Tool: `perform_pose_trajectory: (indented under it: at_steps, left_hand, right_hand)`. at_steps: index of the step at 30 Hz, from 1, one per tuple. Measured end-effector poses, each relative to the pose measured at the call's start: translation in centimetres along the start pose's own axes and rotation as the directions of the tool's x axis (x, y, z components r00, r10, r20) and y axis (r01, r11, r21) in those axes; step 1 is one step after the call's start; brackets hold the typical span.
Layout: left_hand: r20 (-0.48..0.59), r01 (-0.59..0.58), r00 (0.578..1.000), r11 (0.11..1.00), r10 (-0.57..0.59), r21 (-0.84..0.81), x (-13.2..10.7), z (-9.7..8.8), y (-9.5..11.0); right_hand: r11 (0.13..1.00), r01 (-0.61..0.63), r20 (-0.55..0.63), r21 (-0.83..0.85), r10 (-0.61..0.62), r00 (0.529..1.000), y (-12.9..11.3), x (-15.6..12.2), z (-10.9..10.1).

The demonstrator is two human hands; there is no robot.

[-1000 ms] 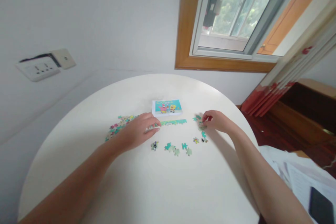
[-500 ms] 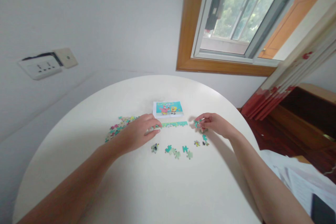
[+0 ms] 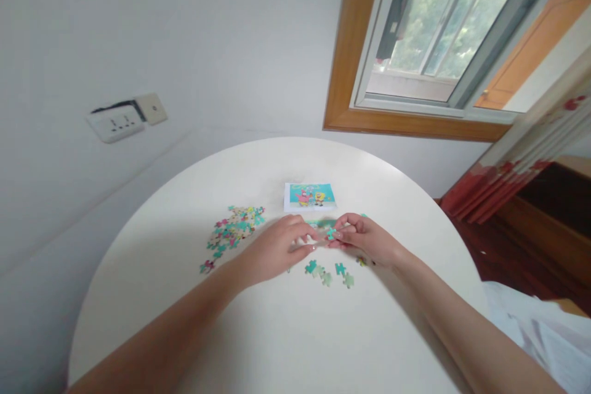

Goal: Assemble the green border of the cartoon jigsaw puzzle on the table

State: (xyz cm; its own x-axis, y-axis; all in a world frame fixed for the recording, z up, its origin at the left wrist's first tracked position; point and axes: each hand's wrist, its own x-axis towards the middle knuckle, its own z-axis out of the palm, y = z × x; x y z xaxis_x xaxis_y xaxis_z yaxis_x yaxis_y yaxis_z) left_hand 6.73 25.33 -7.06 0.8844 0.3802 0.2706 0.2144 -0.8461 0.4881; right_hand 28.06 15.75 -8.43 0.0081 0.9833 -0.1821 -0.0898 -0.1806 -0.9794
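Note:
Between the fingertips of my right hand (image 3: 367,240) is a teal jigsaw puzzle piece (image 3: 331,233). My left hand (image 3: 289,243) comes close to it from the other side, thumb and fingers apart, with nothing clearly in them. Just behind both hands lies a joined strip of puzzle (image 3: 316,223), partly covered by my fingers. A picture card (image 3: 310,197) with a pink and a yellow cartoon figure lies beyond the strip. Nearer to me are loose teal pieces (image 3: 340,269) and pale green pieces (image 3: 326,279). Other pieces (image 3: 361,261) are half hidden under my right hand.
A spread pile of mixed puzzle pieces (image 3: 235,229) lies left of my left hand. The round white table (image 3: 286,338) reaches to the wall, where a socket (image 3: 117,123) sits at left. White papers (image 3: 530,320) lie low at the right, beyond the table edge.
My right hand has moved left with the puzzle piece, to just in front of the strip. My left hand has come nearer to it. The view has turned slightly left.

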Motion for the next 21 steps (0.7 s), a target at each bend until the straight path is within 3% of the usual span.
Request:
perform_pose_trajectory:
  at_steps: [9,21]
  left_hand:
    - [-0.133,0.096,0.985,0.988,-0.111,-0.119,0.5,0.4,1.2]
    - [-0.093,0.122,0.985,0.971,-0.144,-0.204,0.7,0.4,1.3]
  right_hand:
    - [0.998,0.057,0.008,-0.011,-0.057,0.998,-0.8,-0.5,1.5]
    - [0.994,0.063,0.035,-0.091,-0.060,0.998,-1.2,-1.0,3.0]
